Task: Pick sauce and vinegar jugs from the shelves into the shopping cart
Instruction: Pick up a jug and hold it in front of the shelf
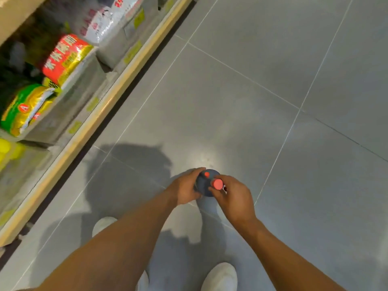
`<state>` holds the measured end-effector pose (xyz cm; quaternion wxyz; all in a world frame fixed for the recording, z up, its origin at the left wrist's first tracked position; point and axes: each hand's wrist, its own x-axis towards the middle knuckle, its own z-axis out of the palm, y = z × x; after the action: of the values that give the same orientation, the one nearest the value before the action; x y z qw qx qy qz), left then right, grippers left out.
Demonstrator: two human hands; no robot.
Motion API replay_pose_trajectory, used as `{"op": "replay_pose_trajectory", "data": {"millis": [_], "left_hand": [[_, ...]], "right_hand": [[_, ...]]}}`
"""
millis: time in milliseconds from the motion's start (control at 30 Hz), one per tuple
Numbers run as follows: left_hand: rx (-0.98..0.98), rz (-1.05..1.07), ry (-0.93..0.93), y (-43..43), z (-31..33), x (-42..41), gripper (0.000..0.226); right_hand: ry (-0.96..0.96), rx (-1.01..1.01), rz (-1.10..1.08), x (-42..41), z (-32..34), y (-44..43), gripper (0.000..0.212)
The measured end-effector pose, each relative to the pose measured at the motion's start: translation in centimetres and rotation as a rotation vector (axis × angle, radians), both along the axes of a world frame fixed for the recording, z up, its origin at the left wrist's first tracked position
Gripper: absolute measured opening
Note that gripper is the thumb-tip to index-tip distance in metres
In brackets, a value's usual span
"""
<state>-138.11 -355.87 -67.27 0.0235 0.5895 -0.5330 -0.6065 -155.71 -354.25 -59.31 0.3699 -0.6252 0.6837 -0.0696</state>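
I look straight down on a dark jug point(204, 183) with a red cap point(217, 183), held upright over the grey floor in front of me. My left hand point(185, 189) grips its left side, fingers curled round the body. My right hand point(233, 196) grips the jug by the neck just under the cap. The jug's lower part is hidden beneath its shoulder and my hands. No shopping cart is in view.
A low shelf point(88, 127) with a wooden front edge runs diagonally along the left, stocked with a red bag point(65, 57), a green and yellow bag point(23, 108) and a white bag point(98, 24). Grey tiled floor point(273, 80) spreads to the right. My white shoes point(219, 277) are below.
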Motion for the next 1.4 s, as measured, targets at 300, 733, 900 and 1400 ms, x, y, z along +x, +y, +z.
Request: {"op": "replay_pose_trajectory", "data": {"millis": [300, 733, 900, 1400], "left_hand": [[-0.080, 0.095, 0.060, -0.5, 11.4, 1.0, 0.060], [-0.368, 0.096, 0.018, -5.9, 53.5, 7.1, 0.077], [-0.500, 0.138, 0.031, -6.0, 67.2, 9.2, 0.071], [-0.651, 0.487, 0.239, 3.3, 87.4, 13.4, 0.061]], "right_hand": [[-0.053, -0.082, 0.041, 0.1, 11.6, -3.4, 0.021], [-0.028, -0.247, 0.285, 3.9, 54.3, -11.2, 0.033], [-0.054, -0.328, 0.339, 5.8, 69.5, -12.3, 0.028], [-0.299, -0.414, 0.691, 12.4, 92.2, -8.3, 0.031]]}}
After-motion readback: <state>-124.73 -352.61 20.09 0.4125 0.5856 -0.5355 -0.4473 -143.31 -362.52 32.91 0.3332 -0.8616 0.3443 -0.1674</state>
